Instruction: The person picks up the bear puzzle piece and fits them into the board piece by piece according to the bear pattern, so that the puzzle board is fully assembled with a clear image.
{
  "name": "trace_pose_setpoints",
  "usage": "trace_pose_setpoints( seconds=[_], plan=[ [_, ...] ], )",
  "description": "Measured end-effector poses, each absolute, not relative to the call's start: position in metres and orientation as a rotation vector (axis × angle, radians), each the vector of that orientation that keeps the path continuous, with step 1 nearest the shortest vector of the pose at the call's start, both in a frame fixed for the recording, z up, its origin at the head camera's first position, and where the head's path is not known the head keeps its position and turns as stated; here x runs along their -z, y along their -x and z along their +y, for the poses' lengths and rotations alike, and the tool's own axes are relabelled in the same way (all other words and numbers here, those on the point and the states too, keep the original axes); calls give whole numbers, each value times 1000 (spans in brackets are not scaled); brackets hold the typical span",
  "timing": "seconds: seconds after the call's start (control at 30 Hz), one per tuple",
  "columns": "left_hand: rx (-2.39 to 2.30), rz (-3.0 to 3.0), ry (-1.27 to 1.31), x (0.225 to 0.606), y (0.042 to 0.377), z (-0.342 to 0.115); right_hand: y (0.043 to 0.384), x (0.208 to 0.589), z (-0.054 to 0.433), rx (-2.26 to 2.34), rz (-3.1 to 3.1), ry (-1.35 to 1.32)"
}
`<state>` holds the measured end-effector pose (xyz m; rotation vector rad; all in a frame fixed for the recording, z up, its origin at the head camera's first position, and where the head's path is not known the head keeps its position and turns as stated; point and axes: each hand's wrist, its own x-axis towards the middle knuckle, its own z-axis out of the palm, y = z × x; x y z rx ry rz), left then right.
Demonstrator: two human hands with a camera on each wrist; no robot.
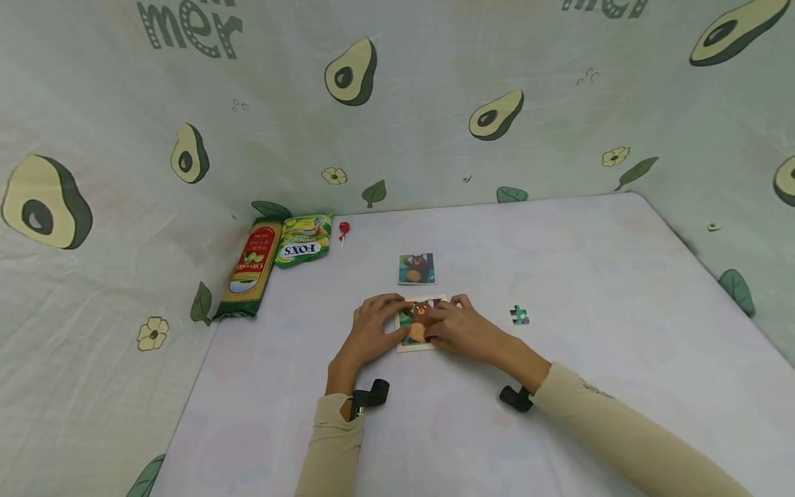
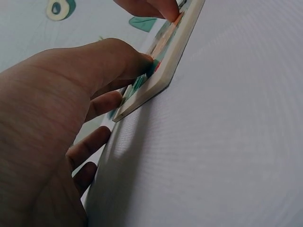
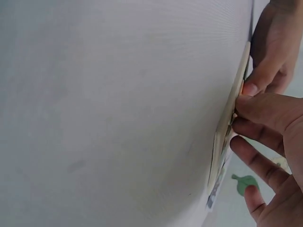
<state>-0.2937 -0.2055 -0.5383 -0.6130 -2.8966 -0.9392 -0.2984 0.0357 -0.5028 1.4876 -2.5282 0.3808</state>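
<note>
A small framed jigsaw puzzle (image 1: 417,324) with a brown bear picture lies flat on the table between my hands. My left hand (image 1: 375,328) holds its left side, thumb on the picture and index finger near the edge. In the left wrist view, the other left fingers stay off the pale frame (image 2: 165,78). On the right side, my right hand (image 1: 466,331) touches the puzzle with thumb and fingertips. Whether these pinch a piece is hidden. The right wrist view shows the right hand (image 3: 270,127) close beside the left thumb. A loose puzzle piece (image 1: 519,315) lies farther right.
A square bear picture card (image 1: 417,269) lies behind the puzzle. At the back left are a red and gold Olivoilà packet (image 1: 251,269), a green and yellow FOX'S bag (image 1: 304,239) and a red lollipop (image 1: 344,228). Avocado-print cloth (image 1: 422,159) hangs behind the table.
</note>
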Motion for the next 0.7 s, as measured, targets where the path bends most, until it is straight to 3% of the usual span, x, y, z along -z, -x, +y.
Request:
trace_pose_setpoints(
  seconds=[0.3, 0.7],
  plan=[
    [894, -2913, 554, 542, 291, -201, 294, 502, 47, -436, -2621, -1451],
    [773, -2945, 484, 540, 291, -192, 300, 494, 99, -636, -2657, -1233]
  ],
)
